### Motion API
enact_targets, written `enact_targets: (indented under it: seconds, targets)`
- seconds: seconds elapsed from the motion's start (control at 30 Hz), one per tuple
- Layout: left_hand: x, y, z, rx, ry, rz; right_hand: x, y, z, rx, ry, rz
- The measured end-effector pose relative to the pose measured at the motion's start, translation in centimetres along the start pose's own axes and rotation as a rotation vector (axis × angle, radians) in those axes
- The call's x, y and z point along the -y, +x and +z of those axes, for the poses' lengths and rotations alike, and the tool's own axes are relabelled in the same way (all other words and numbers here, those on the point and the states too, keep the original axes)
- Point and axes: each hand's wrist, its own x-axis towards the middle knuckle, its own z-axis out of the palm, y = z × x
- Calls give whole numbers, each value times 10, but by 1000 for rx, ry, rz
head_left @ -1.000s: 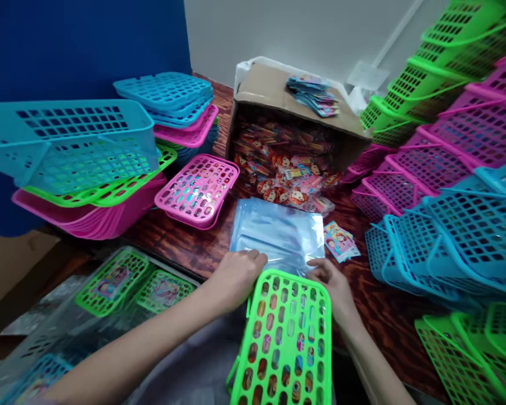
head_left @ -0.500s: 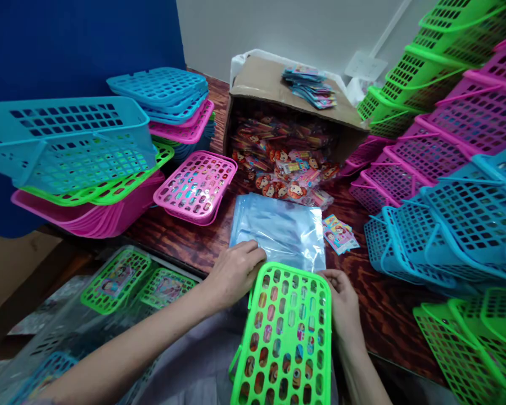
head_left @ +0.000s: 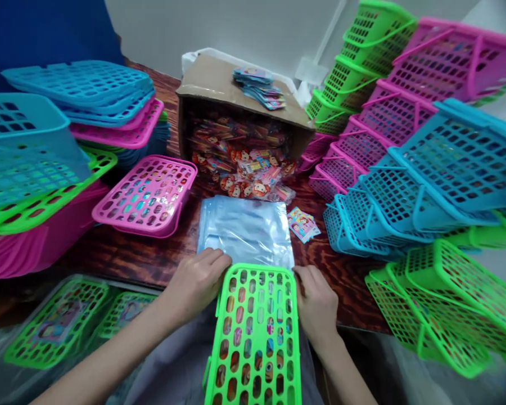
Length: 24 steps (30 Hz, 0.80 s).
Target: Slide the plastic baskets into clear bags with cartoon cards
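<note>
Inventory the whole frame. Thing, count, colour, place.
Lidded green basket: 1, green, between the hands
Plastic bags: stack, clear bluish, beyond that basket
Lidded pink basket: 1, pink, left of bags
Cardboard box: 1, brown, table back
Packets: many, multicoloured, in and before box
Upper cards: pile, multicoloured, on box
Lower cards: few, multicoloured, right of bags
Lids: stack, blue over pink, back left
Loose baskets: several, blue and pink, far left
Stacked baskets: many, green, pink and blue, right
Bottom baskets: 2, green, lower left
Table: 1, dark wood grain, centre
Wall: 1, pale grey, back
Panel: 1, blue, back left
Left hand: 1, bare, green basket's left corner
Right hand: 1, bare, its right corner
</note>
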Motion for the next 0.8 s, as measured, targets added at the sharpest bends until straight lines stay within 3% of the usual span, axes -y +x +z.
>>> enact_targets:
  seconds: [0.2,0.5,0.6,0.7,0.8]
  targets:
    - [0,0,1,-19,-68,-23,2,2,-3,-68,198,55]
    - [-5,3,-8,-66,-526,-325,22,-10,-8,-61,436,169]
    - [-6,-1,-12,-107,-521,-303,20,-22,-9,-102,364,40]
    - [-7,-12,-12,-191,-309,-143,11,-32,-10,-130,229,-199]
    - [-8,-30,-7,-266,-56,31,3,-41,-10,-118,138,-341]
